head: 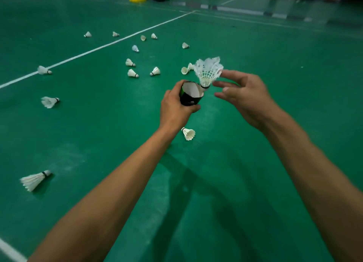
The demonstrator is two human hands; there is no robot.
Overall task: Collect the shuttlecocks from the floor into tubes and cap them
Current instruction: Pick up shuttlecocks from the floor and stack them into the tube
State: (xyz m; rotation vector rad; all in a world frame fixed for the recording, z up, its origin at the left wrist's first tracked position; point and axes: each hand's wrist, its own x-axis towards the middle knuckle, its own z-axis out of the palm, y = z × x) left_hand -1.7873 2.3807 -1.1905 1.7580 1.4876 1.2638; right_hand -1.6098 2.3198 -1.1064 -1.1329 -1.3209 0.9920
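Item inspected: one shuttlecock, cork down. Its base is at the right rim of the tube's mouth, and its feathers stand clear above and lean slightly right. It is not yet inside.

One tube, black with a green mark and pale inside, is held up over the floor at mid-scene, its open mouth turned toward me. My left hand grips it with the fingers curled round the barrel. My right hand is just right of the shuttlecock, its fingers straight and spread, pinching nothing. I cannot tell whether the top fingertip touches the feathers.

Judgement: the step in hand is loading this shuttlecock into the tube. The next move calls for centring the cork over the mouth and pushing the skirt straight down while the left hand keeps the tube steady. With the cork at the rim, I judge it could tip out to the right.

Count:
- Tubes: one.
- Caps: none in view.
- Shuttlecocks on the floor: fifteen.
  - One lies just near of the left hand, the nearest floor shuttlecock.
  - One lies at near left, the near-left shuttlecock.
  - Two lie at mid left.
  - Eleven are scattered farther off, on both sides of the white court line.
- Sixteen shuttlecocks in all, counting the one at the tube.

Most of the collecting remains, and capping is not yet due.
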